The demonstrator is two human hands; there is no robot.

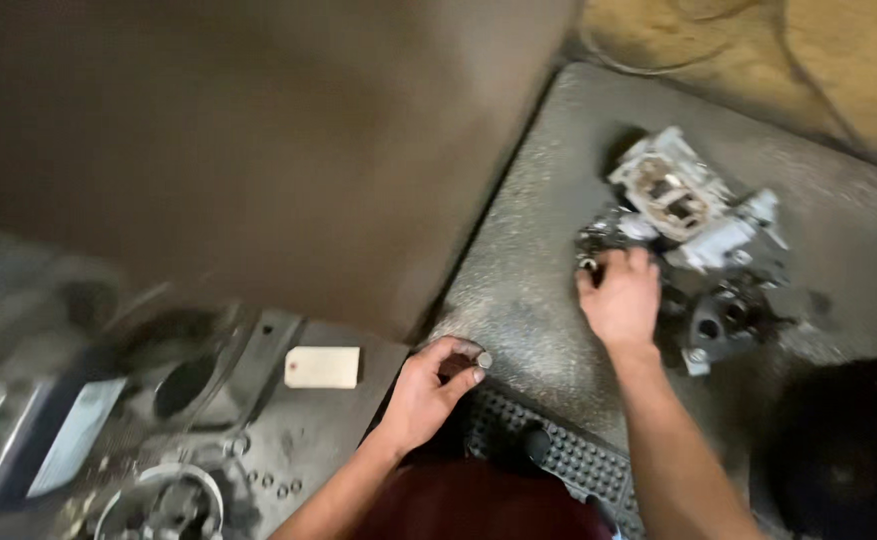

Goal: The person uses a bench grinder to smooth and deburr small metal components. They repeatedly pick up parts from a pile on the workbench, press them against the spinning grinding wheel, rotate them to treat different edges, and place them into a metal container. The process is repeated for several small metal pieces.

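My left hand pinches a small round metal piece between thumb and forefinger, just above the near edge of a grey speckled slab. My right hand rests farther out on the slab, with its fingers on the left side of a metal carburetor-like assembly. That assembly is light grey on top, with darker parts by its near side. What the right fingers grip is hidden.
A dark engine block with round bores lies at the lower left, with a pale tag on it. A black ribbed mat lies at the slab's near edge. A dark round object sits at the lower right.
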